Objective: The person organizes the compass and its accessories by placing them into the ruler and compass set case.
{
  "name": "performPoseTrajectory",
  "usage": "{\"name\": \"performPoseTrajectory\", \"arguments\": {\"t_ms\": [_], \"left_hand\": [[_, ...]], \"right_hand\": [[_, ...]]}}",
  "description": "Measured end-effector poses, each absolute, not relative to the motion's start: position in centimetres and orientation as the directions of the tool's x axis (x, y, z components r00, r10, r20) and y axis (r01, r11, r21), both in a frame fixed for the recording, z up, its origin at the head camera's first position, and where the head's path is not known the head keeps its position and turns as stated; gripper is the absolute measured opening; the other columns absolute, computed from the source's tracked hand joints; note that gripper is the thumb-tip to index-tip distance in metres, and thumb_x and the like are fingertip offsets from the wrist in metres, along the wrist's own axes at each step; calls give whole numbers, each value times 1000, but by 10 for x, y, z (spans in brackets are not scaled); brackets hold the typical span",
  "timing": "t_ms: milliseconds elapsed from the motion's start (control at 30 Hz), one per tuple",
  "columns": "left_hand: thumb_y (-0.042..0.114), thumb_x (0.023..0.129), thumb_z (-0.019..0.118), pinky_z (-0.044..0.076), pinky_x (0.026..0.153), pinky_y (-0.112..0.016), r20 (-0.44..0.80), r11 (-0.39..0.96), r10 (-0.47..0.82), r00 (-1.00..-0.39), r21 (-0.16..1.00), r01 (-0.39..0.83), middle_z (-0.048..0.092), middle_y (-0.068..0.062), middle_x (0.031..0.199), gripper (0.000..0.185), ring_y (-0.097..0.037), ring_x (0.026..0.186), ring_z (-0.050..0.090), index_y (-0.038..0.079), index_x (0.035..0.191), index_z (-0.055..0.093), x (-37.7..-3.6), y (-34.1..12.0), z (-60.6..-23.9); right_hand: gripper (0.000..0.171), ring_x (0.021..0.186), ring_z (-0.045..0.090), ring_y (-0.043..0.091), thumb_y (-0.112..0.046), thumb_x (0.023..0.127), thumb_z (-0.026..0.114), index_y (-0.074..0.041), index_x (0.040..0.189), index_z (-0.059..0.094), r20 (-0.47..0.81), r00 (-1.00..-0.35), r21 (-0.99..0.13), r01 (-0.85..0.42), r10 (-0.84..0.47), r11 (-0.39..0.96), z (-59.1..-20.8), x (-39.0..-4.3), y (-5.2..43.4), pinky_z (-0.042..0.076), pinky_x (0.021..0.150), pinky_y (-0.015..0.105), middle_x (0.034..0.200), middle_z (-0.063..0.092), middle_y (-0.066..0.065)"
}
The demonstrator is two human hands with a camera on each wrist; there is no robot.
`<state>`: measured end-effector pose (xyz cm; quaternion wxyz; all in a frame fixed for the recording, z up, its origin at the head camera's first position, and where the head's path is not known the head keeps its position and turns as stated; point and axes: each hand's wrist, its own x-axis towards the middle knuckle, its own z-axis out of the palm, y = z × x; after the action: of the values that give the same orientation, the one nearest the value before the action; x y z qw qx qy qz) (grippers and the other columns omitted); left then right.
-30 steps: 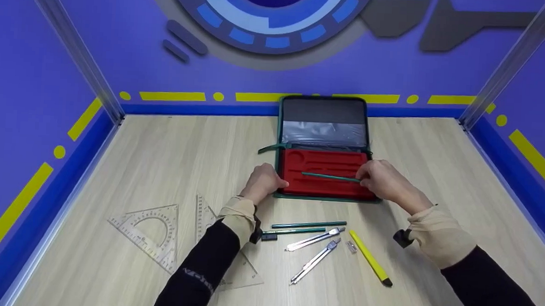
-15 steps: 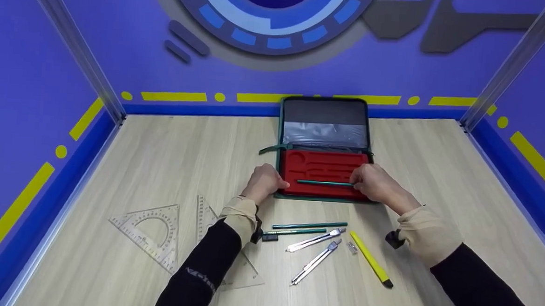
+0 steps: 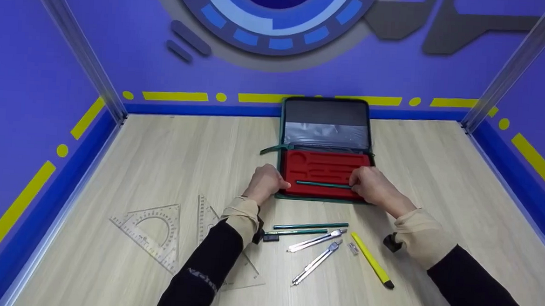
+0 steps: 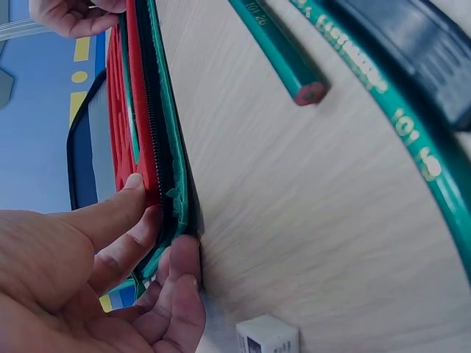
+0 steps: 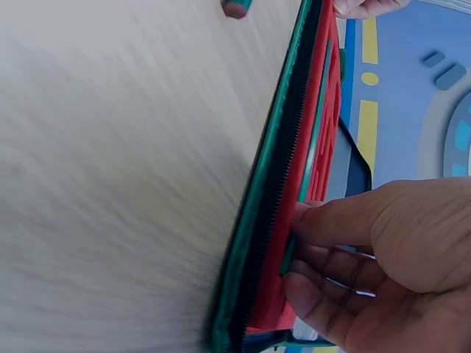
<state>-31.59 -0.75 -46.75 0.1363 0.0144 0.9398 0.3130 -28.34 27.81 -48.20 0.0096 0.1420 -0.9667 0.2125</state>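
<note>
A zip-up case [image 3: 327,111] with a red moulded tray [image 3: 292,170] lies unfolded at the back, its dark lid raised. My left hand [image 3: 264,183] grips the case's left front corner; in the left wrist view the thumb rests on the red tray [image 4: 151,158] and the fingers curl about the green edge. A green pencil [image 3: 322,184] lies along a front groove of the tray. My right hand [image 3: 374,186] pinches its right end, and the right wrist view shows the pencil [image 5: 318,136] between thumb and fingers, low against the tray.
In front of the case lie two green pencils [image 3: 310,226], two metal compasses [image 3: 315,263], a small sharpener [image 3: 353,248], a black block [image 3: 271,238] and a yellow tool [image 3: 372,261] with a black end. Clear set squares [image 3: 167,241] lie left, one partly under my left arm.
My right hand has moved slightly left and towards me, bringing the pencil down from a slant over the tray to lie along the front groove. The left hand keeps its place on the case.
</note>
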Motion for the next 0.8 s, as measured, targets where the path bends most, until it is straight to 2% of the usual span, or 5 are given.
{"name": "performPoseTrajectory", "arguments": {"t_ms": [400, 800], "left_hand": [[23, 86, 87, 35, 58, -29, -245, 807, 114, -963, 588, -54, 40, 5, 56, 53, -16, 63, 42, 15, 50, 48, -317, -7, -468], [23, 85, 88, 38, 57, -27, -253, 819, 86, -964, 569, -76, 56, 3, 64, 31, -16, 65, 47, 6, 66, 70, -316, -6, -468]], "right_hand": [[13, 77, 62, 26, 10, 85, 72, -3, 82, 70, 89, -963, -425, -267, -253, 865, -484, -282, 275, 54, 72, 46, 80, 68, 8], [15, 74, 60, 25, 12, 84, 71, -3, 81, 69, 95, -964, -424, -266, -250, 865, -486, -284, 274, 52, 70, 44, 76, 66, 6]]}}
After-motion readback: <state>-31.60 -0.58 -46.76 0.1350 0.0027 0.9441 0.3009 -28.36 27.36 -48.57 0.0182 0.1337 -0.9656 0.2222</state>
